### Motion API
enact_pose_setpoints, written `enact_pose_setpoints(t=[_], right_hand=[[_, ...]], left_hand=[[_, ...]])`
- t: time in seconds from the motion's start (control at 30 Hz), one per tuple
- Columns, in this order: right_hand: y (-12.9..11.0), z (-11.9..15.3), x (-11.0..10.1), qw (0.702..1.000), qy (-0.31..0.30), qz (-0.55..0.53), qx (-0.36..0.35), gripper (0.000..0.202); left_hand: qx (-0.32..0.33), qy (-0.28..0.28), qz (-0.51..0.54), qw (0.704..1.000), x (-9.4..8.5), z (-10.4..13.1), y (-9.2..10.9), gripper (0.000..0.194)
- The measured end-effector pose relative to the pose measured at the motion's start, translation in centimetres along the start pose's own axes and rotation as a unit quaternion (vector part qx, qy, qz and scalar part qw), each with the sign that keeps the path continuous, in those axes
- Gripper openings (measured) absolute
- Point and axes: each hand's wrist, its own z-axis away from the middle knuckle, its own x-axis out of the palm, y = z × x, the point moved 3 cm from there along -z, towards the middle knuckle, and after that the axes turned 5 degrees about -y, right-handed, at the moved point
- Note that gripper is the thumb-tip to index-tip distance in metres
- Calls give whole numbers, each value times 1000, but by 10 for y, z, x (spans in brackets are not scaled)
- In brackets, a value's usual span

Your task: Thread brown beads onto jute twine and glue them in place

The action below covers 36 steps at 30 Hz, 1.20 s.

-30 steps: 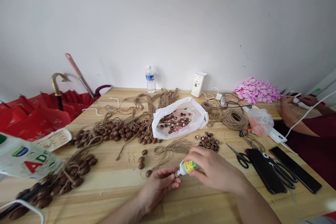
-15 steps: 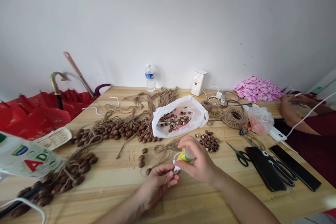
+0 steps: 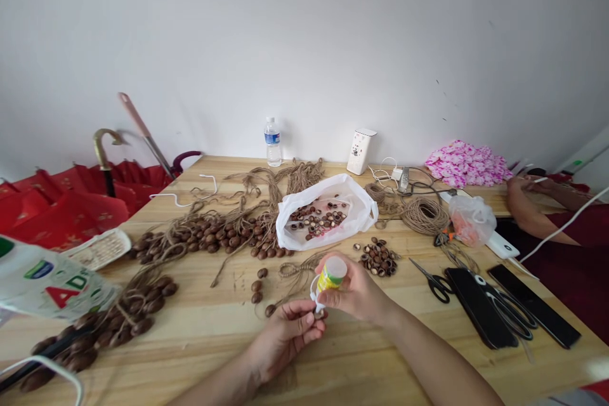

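My left hand (image 3: 294,334) pinches a small brown nut shell (image 3: 319,314) between thumb and fingers. My right hand (image 3: 354,292) is wrapped round a small yellow and green glue bottle (image 3: 330,275), held upside down with its white nozzle at the shell. Behind my hands, a white plastic bag (image 3: 333,242) lies open with shell halves inside. A pile of shell halves (image 3: 378,256) is on the table to the right of the bag. Brown nuts on twine (image 3: 209,236) spread across the left side, and two loose nuts (image 3: 257,292) lie nearer.
Black scissors (image 3: 438,285), a black phone (image 3: 478,307) and larger scissors (image 3: 511,311) lie at right, near a twine coil (image 3: 425,214). A water bottle (image 3: 273,143) stands at the back. A large white bottle (image 3: 57,282) is at left. Another person's arm (image 3: 530,209) shows at far right.
My right hand has tipped the glue bottle more upright, its base now higher and further left. My left hand stays nearly still. The other person's hands have shifted slightly.
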Motion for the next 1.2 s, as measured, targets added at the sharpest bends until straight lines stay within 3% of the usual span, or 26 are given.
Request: enact_pose_setpoints(t=[0.13, 0.33, 0.47, 1.2], right_hand=[[1, -1, 0, 998, 30, 52, -27, 34], [7, -2, -2, 990, 109, -90, 28, 36], [9, -2, -4, 979, 146, -129, 57, 37], [11, -3, -5, 980, 155, -114, 53, 33]], left_hand=[[-2, -8, -2, 1000, 0, 0, 1, 18], [-9, 6, -6, 1000, -1, -1, 3, 21], [-11, 5, -5, 1000, -1, -1, 2, 20], [-17, 1, -9, 1000, 1, -1, 2, 19]])
